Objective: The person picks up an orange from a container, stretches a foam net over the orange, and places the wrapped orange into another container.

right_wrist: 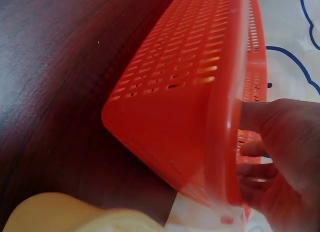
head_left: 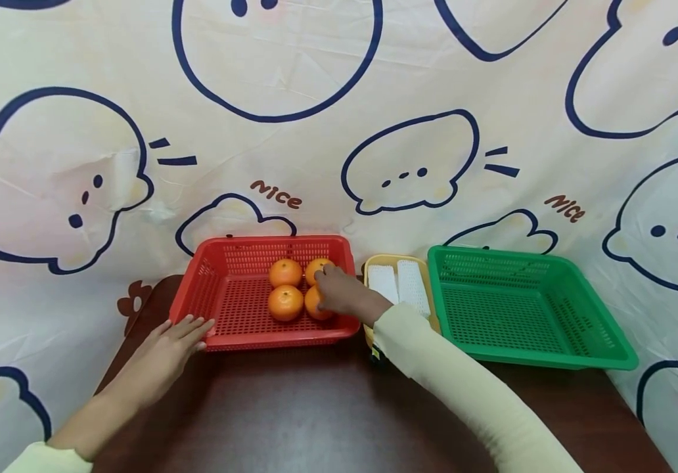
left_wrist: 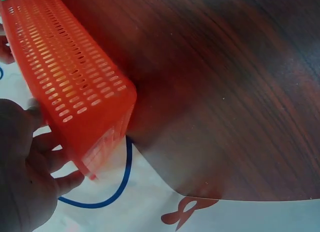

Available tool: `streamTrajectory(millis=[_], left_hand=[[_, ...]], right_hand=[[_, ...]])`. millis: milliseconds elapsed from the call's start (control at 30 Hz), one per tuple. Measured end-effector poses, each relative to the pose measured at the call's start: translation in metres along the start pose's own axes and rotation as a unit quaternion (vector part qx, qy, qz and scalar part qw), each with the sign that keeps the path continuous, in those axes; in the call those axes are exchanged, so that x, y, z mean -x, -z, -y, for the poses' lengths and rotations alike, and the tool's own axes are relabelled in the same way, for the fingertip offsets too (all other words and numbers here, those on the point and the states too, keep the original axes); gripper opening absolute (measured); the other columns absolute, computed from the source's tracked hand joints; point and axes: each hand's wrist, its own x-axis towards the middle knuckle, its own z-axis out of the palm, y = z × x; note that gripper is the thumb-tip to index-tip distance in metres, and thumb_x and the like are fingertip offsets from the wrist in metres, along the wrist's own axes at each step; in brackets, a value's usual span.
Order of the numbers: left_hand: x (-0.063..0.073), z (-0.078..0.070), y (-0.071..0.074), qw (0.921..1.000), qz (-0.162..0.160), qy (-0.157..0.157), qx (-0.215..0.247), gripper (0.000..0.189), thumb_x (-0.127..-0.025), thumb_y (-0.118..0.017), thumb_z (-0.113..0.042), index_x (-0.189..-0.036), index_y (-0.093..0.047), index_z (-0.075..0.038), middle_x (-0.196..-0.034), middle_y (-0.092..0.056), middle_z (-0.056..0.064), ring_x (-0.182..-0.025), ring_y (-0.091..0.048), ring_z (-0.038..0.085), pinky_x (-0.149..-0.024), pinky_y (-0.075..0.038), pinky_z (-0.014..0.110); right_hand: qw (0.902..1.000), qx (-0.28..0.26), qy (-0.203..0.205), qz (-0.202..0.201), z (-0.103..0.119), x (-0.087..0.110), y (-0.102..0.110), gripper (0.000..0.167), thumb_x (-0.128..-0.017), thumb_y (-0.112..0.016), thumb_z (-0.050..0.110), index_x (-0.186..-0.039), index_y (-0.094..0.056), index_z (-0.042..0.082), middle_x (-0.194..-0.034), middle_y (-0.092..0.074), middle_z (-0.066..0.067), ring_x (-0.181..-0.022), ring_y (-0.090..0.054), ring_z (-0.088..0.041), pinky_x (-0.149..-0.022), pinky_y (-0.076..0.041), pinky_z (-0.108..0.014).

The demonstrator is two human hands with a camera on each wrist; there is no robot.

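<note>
Several oranges (head_left: 285,303) sit grouped in the right half of a red plastic basket (head_left: 221,340). My right hand (head_left: 345,292) reaches in over the basket's right side, its fingers bent over the two right-hand oranges. From the right wrist, the hand (right_wrist: 287,162) passes behind the red rim (right_wrist: 227,117), which hides the fingertips; I cannot tell whether they grip an orange. My left hand (head_left: 170,348) rests on the basket's front left corner with its fingers extended. The left wrist view has these fingers (left_wrist: 50,159) spread along the basket's edge (left_wrist: 75,154).
Just right of the red basket stands a small yellow basket (head_left: 435,322) holding white packets (head_left: 412,286). Beyond it is a green basket (head_left: 528,355), with its mesh bottom showing. All stand on a dark brown table (head_left: 292,414), in front of a printed cloth (head_left: 315,157).
</note>
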Motion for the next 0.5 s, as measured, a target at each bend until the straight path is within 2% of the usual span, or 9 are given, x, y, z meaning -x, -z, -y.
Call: streamTrajectory(millis=[133, 300, 500], left_hand=[[0.003, 0.002, -0.002, 0.9999, -0.002, -0.013, -0.002, 0.048, -0.097, -0.068, -0.018, -0.141, -0.060, -0.002, -0.139, -0.063, 0.023, -0.134, -0.053, 0.048, -0.107, -0.040, 0.071], [0.003, 0.006, -0.005, 0.9993, -0.009, -0.031, -0.017, 0.050, -0.095, -0.070, -0.014, -0.141, -0.060, -0.001, -0.140, -0.063, 0.023, -0.134, -0.054, 0.047, -0.108, -0.040, 0.068], [0.003, 0.006, -0.006, 0.9998, -0.006, -0.018, -0.011, 0.051, -0.094, -0.071, -0.015, -0.142, -0.059, -0.002, -0.140, -0.063, 0.022, -0.134, -0.054, 0.046, -0.108, -0.041, 0.064]], right_hand=[[0.9995, 0.009, -0.027, 0.016, 0.005, -0.003, -0.004, 0.070, -0.092, -0.076, 0.035, -0.148, -0.047, 0.006, -0.139, -0.053, -0.014, -0.117, -0.054, -0.025, -0.102, -0.054, -0.041], [0.9988, 0.032, -0.035, 0.007, 0.008, -0.005, -0.012, 0.070, -0.088, -0.081, 0.036, -0.143, -0.050, 0.005, -0.133, -0.055, -0.013, -0.112, -0.057, -0.024, -0.094, -0.058, -0.040], [0.9973, 0.061, -0.036, -0.015, 0.010, -0.008, -0.021, 0.061, -0.090, -0.078, 0.031, -0.137, -0.052, 0.005, -0.127, -0.055, -0.014, -0.110, -0.056, -0.025, -0.082, -0.060, -0.038]])
